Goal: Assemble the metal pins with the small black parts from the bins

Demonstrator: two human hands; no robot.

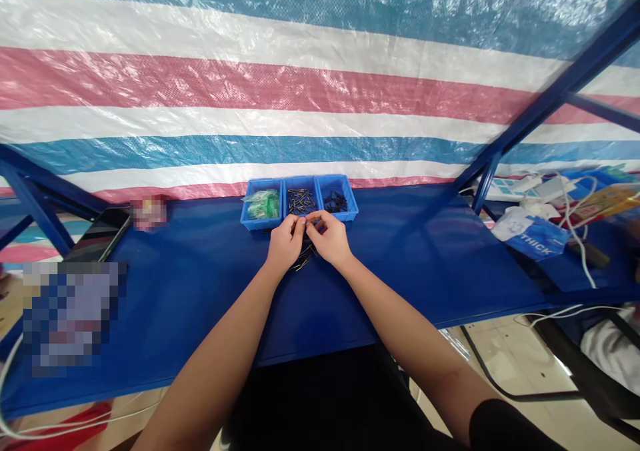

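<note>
My left hand (285,241) and my right hand (329,236) meet over the blue table (200,291), fingertips pinched together on a small part too tiny to name. A little heap of thin dark metal pins (303,259) lies on the table just under and between the hands. Right behind them stand three blue bins: the left bin (262,203) holds green pieces, the middle bin (301,201) holds metal pins, the right bin (337,199) holds small black parts.
A striped plastic tarp (300,84) hangs behind the table. A black phone (100,234) lies at the left, with blurred items near it. A blue frame post (530,114) slants at the right, beyond which lie cables, packets and a neighbouring table.
</note>
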